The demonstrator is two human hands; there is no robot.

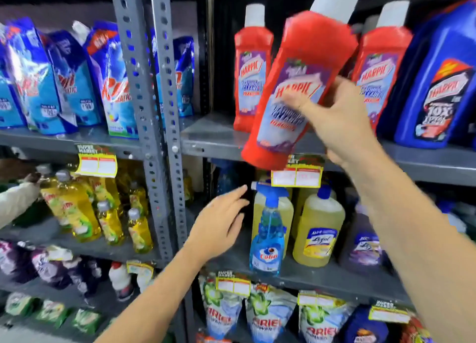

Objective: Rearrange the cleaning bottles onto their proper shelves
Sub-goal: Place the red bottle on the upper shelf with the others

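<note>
My right hand (337, 121) grips a red Harpic bottle (301, 85) with a white cap, tilted to the right in front of the upper grey shelf (213, 136). Two more red Harpic bottles stand upright on that shelf, one (252, 67) to its left and one (378, 64) to its right. My left hand (219, 224) is held open, fingers spread, just left of a blue Colin spray bottle (268, 229) on the middle shelf (322, 275). It holds nothing.
A big blue Harpic jug (438, 79) stands at the upper right. Yellow Lizol bottles (319, 229) sit behind the spray. Detergent pouches (64, 79) and yellow dish-soap bottles (77, 208) fill the left rack. Another person's hand (23, 190) reaches in at far left.
</note>
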